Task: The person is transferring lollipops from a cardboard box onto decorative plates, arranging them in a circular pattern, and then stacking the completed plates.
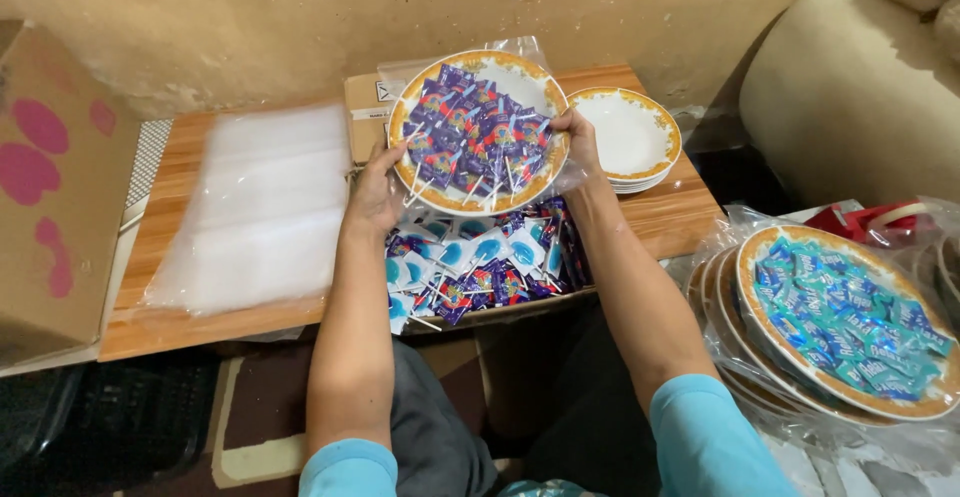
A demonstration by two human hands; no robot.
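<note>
— Status of both hands?

— My left hand point(375, 192) grips the left rim of the gold-edged plate point(478, 132); my right hand point(578, 142) grips its right rim. Both are closed on it, over a clear plastic bag point(530, 57).

— Plate position?

— Held tilted above the open box of lollipops point(480, 267), loaded with purple-wrapped lollipops point(475, 132).

— Surroundings?

— A stack of empty plates point(630, 137) on the wooden table point(680, 217) just right; a sheaf of clear bags point(260, 207) left; bagged plates of blue sweets point(850, 322) far right.
</note>
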